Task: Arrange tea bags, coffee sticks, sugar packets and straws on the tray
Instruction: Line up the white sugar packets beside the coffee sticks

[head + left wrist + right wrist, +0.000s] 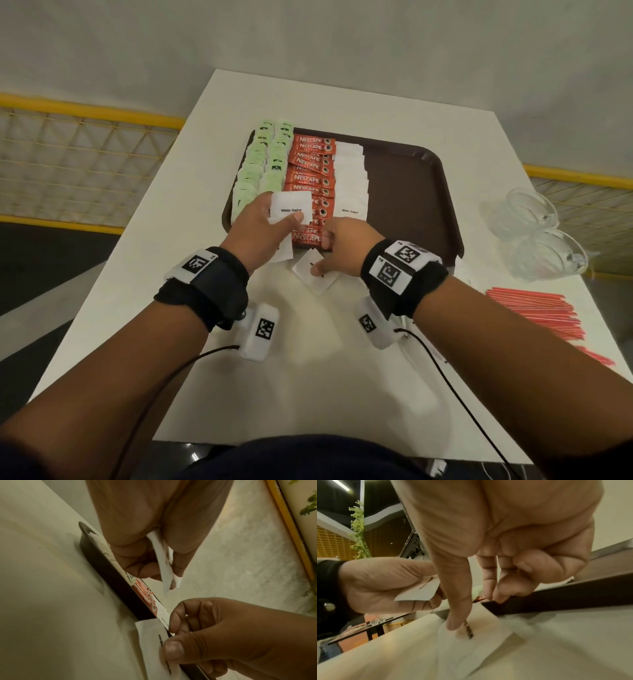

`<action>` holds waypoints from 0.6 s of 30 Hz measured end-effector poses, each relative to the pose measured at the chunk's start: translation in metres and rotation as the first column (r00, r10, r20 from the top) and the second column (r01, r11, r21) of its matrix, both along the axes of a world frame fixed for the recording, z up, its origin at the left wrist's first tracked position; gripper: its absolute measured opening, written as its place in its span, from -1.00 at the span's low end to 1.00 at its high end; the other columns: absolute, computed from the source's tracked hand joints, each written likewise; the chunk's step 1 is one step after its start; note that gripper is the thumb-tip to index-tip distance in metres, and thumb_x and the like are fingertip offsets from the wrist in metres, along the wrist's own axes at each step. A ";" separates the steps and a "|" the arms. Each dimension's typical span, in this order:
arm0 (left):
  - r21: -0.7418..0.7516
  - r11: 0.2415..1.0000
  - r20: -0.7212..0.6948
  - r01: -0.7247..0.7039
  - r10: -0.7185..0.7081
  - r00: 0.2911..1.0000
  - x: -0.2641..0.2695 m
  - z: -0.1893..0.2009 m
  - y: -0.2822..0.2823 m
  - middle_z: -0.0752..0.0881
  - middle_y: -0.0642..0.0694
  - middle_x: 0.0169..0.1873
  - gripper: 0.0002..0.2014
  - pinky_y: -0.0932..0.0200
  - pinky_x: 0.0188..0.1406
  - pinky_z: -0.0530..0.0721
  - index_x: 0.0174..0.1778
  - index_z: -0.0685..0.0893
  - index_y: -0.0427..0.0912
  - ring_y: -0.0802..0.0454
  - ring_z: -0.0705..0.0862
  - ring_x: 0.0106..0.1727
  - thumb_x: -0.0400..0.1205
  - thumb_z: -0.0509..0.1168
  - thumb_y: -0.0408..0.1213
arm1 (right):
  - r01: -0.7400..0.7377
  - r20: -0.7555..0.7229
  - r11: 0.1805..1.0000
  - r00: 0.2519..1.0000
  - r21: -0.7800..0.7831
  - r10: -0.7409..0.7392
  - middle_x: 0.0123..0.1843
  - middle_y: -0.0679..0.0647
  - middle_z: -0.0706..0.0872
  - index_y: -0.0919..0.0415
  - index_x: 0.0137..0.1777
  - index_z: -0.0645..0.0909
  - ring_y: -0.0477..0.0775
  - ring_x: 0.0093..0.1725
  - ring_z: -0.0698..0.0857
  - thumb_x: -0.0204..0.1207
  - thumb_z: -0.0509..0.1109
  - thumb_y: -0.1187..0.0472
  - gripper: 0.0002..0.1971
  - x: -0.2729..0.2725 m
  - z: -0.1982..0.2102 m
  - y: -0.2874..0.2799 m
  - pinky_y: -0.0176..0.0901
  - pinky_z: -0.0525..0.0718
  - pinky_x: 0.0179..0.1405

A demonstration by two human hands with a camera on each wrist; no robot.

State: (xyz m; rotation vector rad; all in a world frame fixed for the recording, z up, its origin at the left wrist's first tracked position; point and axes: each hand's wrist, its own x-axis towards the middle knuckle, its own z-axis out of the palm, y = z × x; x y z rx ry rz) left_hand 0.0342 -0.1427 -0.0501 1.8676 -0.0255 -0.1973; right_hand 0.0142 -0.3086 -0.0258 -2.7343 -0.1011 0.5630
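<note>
My left hand [274, 219] pinches a small stack of white sugar packets [291, 202] over the near left part of the brown tray [411, 192]; the wrist view shows the left hand [164, 572] and the packets [161, 561] edge-on. My right hand [325, 257] has its thumb down on a loose sugar packet [318, 281] on the table, with curled fingers at the tray's near rim; up close, the thumb [453, 622] sits on the packet [471, 649]. On the tray lie green tea bags [260, 164], red coffee sticks [310, 164] and a column of sugar packets [351, 178].
Red straws [534, 311] lie in a bundle on the white table [171, 240] at the right. Clear glass cups [534, 233] stand behind them near the right edge. The tray's right half is bare. A yellow mesh railing runs behind the table.
</note>
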 end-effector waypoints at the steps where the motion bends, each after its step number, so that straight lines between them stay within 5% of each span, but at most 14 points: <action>1: 0.011 1.000 0.003 0.002 -0.002 1.000 0.000 -0.001 0.001 0.71 0.04 0.08 -0.73 0.03 0.03 0.76 0.26 0.55 -0.02 0.06 0.71 0.08 0.66 0.37 -0.13 | -0.011 0.008 1.000 1.000 -0.029 0.011 -0.18 -0.02 0.62 0.08 -0.16 0.46 -0.01 -0.21 0.59 0.32 0.63 -0.04 -0.61 0.000 -0.001 0.002 -0.26 0.42 -0.37; 11: 0.014 1.000 -0.027 0.009 -0.009 1.000 -0.006 -0.006 0.007 0.71 -0.02 0.21 -0.55 -0.12 0.16 0.74 0.38 0.56 -0.04 -0.06 0.69 0.19 0.63 0.31 0.09 | -0.097 -0.010 0.960 0.995 -0.264 0.098 -0.32 -0.04 0.52 0.10 -0.34 0.33 -0.06 -0.38 0.52 0.42 0.53 -0.14 -0.53 0.001 -0.011 0.013 -0.12 0.64 -0.17; 18: -0.043 0.999 -0.018 -0.024 0.023 1.000 -0.005 -0.004 0.011 0.74 -0.06 0.16 -0.77 -0.15 0.24 0.70 0.24 0.63 -0.08 -0.08 0.70 0.19 0.75 0.23 -0.09 | -0.042 0.004 0.999 0.999 -0.033 0.042 -0.15 0.02 0.71 0.16 -0.17 0.68 0.02 -0.10 0.69 0.50 0.48 0.08 -0.85 0.000 -0.007 0.004 -0.20 0.62 -0.11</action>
